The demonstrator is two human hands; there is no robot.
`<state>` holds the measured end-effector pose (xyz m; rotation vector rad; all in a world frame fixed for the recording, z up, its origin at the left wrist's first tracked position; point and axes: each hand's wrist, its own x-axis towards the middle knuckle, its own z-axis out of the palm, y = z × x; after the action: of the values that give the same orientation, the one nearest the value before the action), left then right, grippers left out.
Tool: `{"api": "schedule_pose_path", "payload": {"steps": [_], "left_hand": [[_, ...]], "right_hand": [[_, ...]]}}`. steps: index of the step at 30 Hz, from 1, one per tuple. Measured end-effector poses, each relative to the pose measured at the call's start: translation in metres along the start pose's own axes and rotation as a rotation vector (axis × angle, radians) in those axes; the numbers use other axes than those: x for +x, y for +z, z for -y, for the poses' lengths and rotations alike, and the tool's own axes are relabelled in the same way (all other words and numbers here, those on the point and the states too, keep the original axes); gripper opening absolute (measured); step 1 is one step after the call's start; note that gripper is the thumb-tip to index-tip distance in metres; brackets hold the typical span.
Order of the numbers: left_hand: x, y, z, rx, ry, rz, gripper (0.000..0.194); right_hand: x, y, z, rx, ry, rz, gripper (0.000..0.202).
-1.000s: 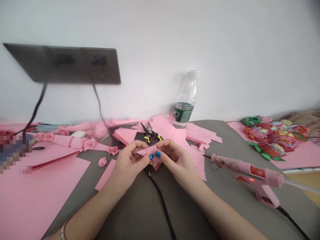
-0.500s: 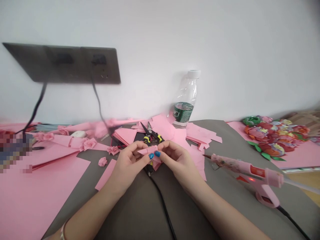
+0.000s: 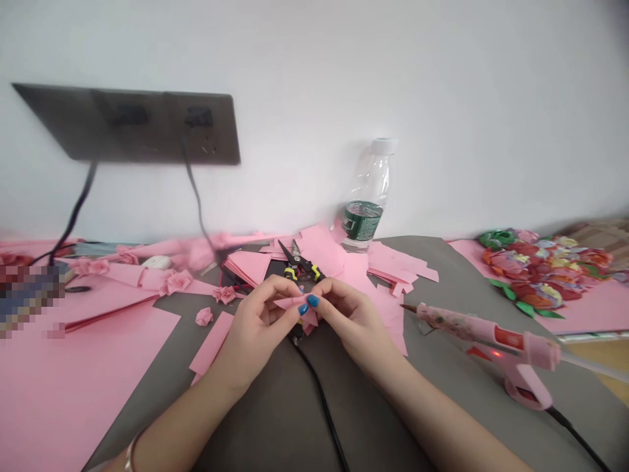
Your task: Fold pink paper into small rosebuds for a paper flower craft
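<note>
A small folded piece of pink paper (image 3: 291,302) is pinched between both hands at the middle of the view. My left hand (image 3: 268,314) grips its left part, thumb in front and fingers curled behind. On the right, my right hand (image 3: 344,313) holds the same piece, its thumb nearly touching the left thumb. Black-and-yellow pliers (image 3: 301,263) lie just behind the fingers, partly hidden by them. Pink folded petals show below the fingertips; whether they join the held piece is unclear.
A pink glue gun (image 3: 491,341) with a lit red light stands at right. Behind are a clear bottle (image 3: 364,213) and pink paper sheets (image 3: 324,252). Paper roses (image 3: 204,316) lie left, colourful flowers (image 3: 540,269) far right. A black cable (image 3: 322,400) runs toward the front.
The pinched pink paper has been turned or rolled and now looks narrower. Both thumbs have shifted slightly along it. The whole view has moved a little.
</note>
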<state>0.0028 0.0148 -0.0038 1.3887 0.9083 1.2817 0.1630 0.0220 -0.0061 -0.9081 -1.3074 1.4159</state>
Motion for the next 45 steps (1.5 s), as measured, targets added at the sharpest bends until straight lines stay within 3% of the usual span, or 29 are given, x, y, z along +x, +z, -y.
{"api": "schedule_pose_path", "payload": {"steps": [5,18,25,34,45], "left_hand": [[0.0009,-0.0024,0.0009,0.031,0.036,-0.016,0.009],[0.0029,-0.0021,-0.0045,0.021,-0.069,-0.070,0.005],[0.0020,-0.0026,-0.0029,-0.047,-0.168,-0.013,0.011],[0.0037,-0.0026,-0.0043,-0.041,-0.169,-0.042,0.009],[0.0011,-0.0018,-0.0037,-0.021,-0.204,0.033,0.011]], "right_hand": [[0.0008,-0.0008,-0.0004,-0.015,-0.003,-0.005,0.031],[0.0007,-0.0001,0.0017,-0.029,0.050,0.006,0.033],[-0.0013,0.0018,0.0019,-0.021,0.015,0.001,0.034],[-0.0014,0.0019,0.0017,-0.025,0.051,-0.002,0.036],[-0.0031,0.0040,0.0023,-0.009,0.022,-0.013,0.037]]}}
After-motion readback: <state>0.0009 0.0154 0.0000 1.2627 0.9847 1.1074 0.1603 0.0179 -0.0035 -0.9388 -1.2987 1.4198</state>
